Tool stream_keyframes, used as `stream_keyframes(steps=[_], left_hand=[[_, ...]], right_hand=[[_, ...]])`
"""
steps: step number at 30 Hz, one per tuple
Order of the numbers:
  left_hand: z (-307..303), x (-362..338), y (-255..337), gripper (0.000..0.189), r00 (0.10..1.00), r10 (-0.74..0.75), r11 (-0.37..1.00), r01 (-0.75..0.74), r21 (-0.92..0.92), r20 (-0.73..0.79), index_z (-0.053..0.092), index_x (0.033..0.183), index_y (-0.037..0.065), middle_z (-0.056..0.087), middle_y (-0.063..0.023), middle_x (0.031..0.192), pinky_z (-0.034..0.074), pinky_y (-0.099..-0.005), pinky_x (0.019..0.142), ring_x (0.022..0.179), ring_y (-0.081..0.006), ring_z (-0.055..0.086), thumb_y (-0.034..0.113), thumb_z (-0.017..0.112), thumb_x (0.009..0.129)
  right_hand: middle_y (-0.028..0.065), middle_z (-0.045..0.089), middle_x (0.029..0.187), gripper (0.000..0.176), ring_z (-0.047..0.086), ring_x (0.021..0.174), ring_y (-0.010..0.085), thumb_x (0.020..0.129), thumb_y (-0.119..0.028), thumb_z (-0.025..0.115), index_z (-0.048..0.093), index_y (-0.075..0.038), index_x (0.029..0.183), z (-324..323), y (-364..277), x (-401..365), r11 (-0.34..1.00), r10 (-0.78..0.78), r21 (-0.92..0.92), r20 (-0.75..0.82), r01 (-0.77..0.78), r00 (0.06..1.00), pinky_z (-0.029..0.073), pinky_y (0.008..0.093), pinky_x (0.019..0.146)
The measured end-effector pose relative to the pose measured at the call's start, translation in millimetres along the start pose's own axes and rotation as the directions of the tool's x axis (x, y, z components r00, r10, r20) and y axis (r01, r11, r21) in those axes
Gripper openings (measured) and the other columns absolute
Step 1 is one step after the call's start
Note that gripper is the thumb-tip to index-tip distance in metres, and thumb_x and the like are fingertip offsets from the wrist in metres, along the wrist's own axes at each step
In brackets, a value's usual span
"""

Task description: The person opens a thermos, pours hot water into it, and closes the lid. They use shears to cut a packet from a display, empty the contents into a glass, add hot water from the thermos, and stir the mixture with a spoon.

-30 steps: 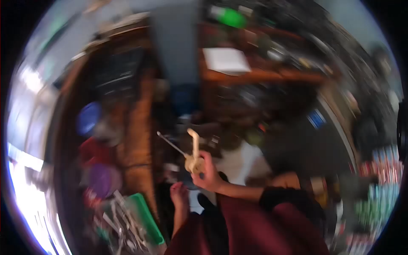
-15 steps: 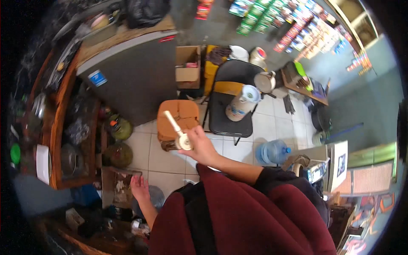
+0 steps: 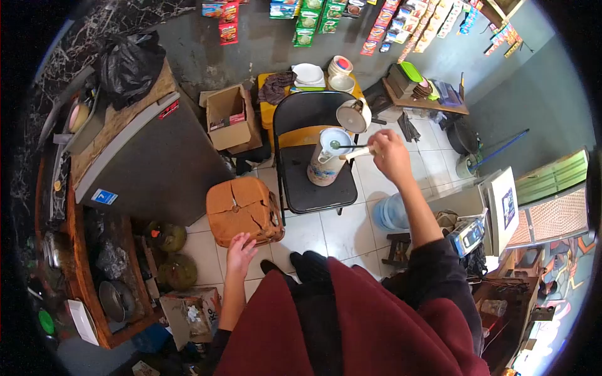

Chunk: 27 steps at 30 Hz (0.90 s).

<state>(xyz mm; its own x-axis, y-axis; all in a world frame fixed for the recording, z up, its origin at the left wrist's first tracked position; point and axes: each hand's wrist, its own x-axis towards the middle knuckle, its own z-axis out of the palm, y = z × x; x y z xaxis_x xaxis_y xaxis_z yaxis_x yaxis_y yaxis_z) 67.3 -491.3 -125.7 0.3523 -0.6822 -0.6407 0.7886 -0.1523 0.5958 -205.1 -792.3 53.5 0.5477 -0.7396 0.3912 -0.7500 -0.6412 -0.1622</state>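
Observation:
My right hand [image 3: 392, 156] is closed on a cream-coloured rod [image 3: 357, 153] with a rounded end, held out over the black folding chair [image 3: 320, 194]. The rod's tip points left and overlaps the side of a patterned vacuum flask [image 3: 322, 173] standing on the seat. The flask's top is uncovered, and a thin dark stem crosses towards my fingers from its pale blue mouth [image 3: 334, 136]. A round lid [image 3: 353, 117] is tilted up behind the flask. My left hand [image 3: 241, 255] hangs with fingers apart, holding nothing, near the front edge of a cracked orange-brown stool [image 3: 241, 207].
A grey fridge [image 3: 150, 163] stands to the left, with an open cardboard box [image 3: 229, 116] beside it. Bowls [image 3: 308, 74] sit on a yellow stand behind the chair. A blue water jug [image 3: 390, 213] is on the tiled floor at right. Sachet strips [image 3: 309, 22] hang on the wall.
My right hand has carried the rod from above the stool rightwards to the flask. My left hand has risen towards the stool. The view has shifted, and the rod now points left.

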Motion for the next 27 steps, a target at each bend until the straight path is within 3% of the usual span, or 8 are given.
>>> stream_keyframes(steps=[3,6,13,17,18,21,24,27], left_hand=[[-6,16,2,0.027,0.990,-0.111,0.994,0.108,-0.034,-0.091,0.042,0.108,0.014,0.049,-0.0016,0.109,0.042,-0.0368,0.078,0.094,-0.0213,0.050,0.022,0.049,0.083],[8,20,14,0.028,0.984,-0.016,0.997,0.030,0.078,-0.177,0.041,0.110,0.014,0.048,-0.0021,0.114,0.042,-0.0371,0.078,0.094,-0.0207,0.050,0.023,0.048,0.084],[75,28,10,0.024,0.964,0.127,0.992,-0.124,0.028,-0.233,0.044,0.107,0.014,0.049,-0.0011,0.110,0.041,-0.0352,0.078,0.092,-0.0187,0.050,0.022,0.046,0.085],[147,59,-4,0.022,0.926,0.289,0.944,-0.234,0.233,-0.241,0.046,0.104,0.011,0.053,-0.0022,0.101,0.041,-0.0294,0.076,0.089,-0.0161,0.051,0.019,0.049,0.084],[167,77,-7,0.021,0.917,0.338,0.909,-0.261,0.324,-0.210,0.047,0.103,0.009,0.053,-0.0028,0.097,0.041,-0.0273,0.075,0.087,-0.0151,0.051,0.018,0.050,0.083],[218,139,-34,0.017,0.756,0.645,0.531,-0.551,0.644,0.115,0.052,0.094,0.004,0.056,-0.0051,0.089,0.043,-0.0277,0.073,0.080,-0.0158,0.054,0.006,0.053,0.077],[264,180,-52,0.018,0.758,0.633,0.374,-0.475,0.796,0.156,0.055,0.091,0.006,0.055,-0.0102,0.083,0.045,-0.0306,0.067,0.073,-0.0229,0.056,0.009,0.057,0.073],[295,205,-59,0.017,0.806,0.575,0.109,-0.245,0.963,0.140,0.059,0.090,0.015,0.052,-0.0060,0.091,0.038,-0.0362,0.078,0.088,-0.0251,0.050,0.010,0.056,0.074]], right_hand=[[0.0061,0.051,0.094,0.023,0.051,0.084,0.0286,0.062,-0.001,0.056,0.057,-0.013,0.081,21,20,30,0.997,-0.037,-0.072,0.063,0.041,0.997,0.046,0.0362,0.069],[0.0057,0.051,0.094,0.022,0.050,0.086,0.0286,0.064,-0.002,0.057,0.058,-0.014,0.082,47,34,49,0.996,-0.057,-0.052,0.190,0.068,0.980,0.046,0.0355,0.070],[0.0069,0.050,0.092,0.019,0.052,0.088,0.0293,0.069,-0.009,0.057,0.057,-0.016,0.087,149,83,79,0.961,-0.261,0.022,0.412,0.277,0.873,0.048,0.0368,0.067],[0.0090,0.052,0.093,0.027,0.056,0.088,0.0266,0.067,-0.002,0.056,0.052,-0.012,0.092,207,108,81,0.953,-0.293,0.100,0.538,0.286,0.790,0.049,0.0377,0.066],[0.0090,0.052,0.093,0.027,0.056,0.088,0.0266,0.067,-0.002,0.056,0.052,-0.012,0.092,222,115,82,0.948,-0.312,0.118,0.537,0.296,0.784,0.049,0.0377,0.066],[0.0086,0.053,0.092,0.028,0.057,0.085,0.0272,0.067,0.000,0.055,0.052,-0.012,0.092,248,133,75,0.945,-0.327,0.189,0.544,0.267,0.773,0.048,0.0383,0.067],[0.0097,0.055,0.090,0.024,0.058,0.082,0.0283,0.069,-0.002,0.053,0.052,-0.011,0.091,260,141,72,0.933,-0.358,0.234,0.532,0.272,0.767,0.048,0.0386,0.067],[0.0125,0.058,0.085,0.027,0.058,0.080,0.0285,0.069,-0.008,0.053,0.054,-0.013,0.096,275,149,76,0.946,-0.293,0.292,0.569,0.144,0.768,0.048,0.0383,0.068]])
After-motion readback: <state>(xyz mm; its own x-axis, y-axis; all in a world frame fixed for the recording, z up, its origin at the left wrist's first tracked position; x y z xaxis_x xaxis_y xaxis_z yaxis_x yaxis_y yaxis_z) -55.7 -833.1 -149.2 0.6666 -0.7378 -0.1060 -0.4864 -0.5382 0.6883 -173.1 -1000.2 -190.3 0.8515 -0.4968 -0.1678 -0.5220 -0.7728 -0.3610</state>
